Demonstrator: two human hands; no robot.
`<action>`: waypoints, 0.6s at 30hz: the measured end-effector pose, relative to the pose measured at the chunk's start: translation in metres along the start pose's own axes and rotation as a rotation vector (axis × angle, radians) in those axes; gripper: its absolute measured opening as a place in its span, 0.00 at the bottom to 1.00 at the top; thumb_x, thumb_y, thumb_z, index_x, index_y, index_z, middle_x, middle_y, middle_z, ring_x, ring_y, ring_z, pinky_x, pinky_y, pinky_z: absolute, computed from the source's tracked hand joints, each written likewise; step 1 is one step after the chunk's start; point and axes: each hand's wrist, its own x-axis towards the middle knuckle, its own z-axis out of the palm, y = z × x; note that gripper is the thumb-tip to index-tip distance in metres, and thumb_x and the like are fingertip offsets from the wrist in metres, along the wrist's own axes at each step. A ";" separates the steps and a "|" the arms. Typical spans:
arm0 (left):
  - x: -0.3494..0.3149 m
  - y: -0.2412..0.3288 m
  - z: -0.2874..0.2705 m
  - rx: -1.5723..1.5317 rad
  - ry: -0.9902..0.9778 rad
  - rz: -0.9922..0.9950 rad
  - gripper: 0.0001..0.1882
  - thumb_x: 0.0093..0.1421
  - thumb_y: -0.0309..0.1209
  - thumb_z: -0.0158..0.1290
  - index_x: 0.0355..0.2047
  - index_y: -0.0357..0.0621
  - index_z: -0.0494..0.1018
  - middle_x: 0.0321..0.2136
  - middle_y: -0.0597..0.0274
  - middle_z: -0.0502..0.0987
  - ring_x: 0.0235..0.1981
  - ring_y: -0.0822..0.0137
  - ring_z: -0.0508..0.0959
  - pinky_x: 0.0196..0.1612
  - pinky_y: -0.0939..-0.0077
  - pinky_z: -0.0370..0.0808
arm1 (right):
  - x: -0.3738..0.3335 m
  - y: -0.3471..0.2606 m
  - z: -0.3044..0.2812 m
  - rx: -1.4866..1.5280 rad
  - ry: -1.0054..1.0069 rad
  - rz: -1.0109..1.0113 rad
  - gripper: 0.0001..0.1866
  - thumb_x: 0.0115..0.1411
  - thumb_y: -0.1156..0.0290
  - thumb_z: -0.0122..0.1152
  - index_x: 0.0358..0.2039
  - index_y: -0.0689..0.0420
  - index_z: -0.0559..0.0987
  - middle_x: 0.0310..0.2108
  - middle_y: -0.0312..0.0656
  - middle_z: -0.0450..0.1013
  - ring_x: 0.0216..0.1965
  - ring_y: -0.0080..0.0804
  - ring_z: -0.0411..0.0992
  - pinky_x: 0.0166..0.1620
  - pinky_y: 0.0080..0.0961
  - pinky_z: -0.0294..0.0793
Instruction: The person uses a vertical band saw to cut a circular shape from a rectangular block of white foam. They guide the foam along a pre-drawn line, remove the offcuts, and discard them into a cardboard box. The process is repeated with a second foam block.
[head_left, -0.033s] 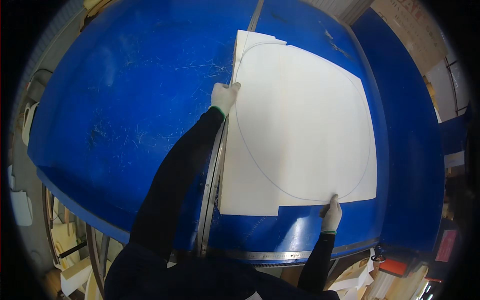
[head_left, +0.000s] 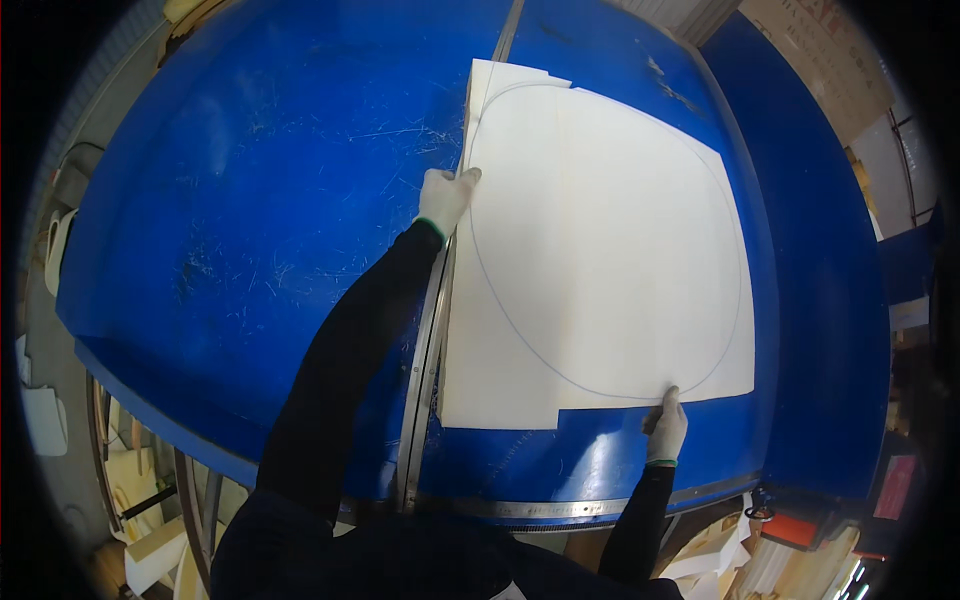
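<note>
A broad white foam sheet (head_left: 640, 250) lies on the blue table (head_left: 300, 180), with a large rounded outline drawn on it in thin blue-grey line. Its left part forms a strip that sticks out past the rest at the near end, and a cream side face shows along the left edge. My left hand (head_left: 447, 195), in a pale glove with a green cuff, grips that left edge, thumb on top. At the near edge, toward the right, my right hand (head_left: 666, 430), gloved alike, pinches the sheet with the thumb above; the fingers beneath are partly hidden.
A metal strip (head_left: 425, 390) runs across the table beside the sheet's left edge. Another metal rail (head_left: 580, 510) follows the near edge. A blue raised panel (head_left: 820, 280) stands along the right. Pale offcuts (head_left: 155, 555) lie below the table at the lower left.
</note>
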 end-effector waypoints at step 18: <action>-0.144 -0.008 -0.047 0.168 -0.215 -0.068 0.22 0.56 0.37 0.64 0.40 0.28 0.72 0.31 0.51 0.80 0.30 0.64 0.80 0.34 0.70 0.77 | 0.067 0.028 -0.024 0.277 0.142 -0.002 0.25 0.68 0.48 0.59 0.35 0.61 0.69 0.21 0.38 0.69 0.15 0.24 0.66 0.17 0.23 0.62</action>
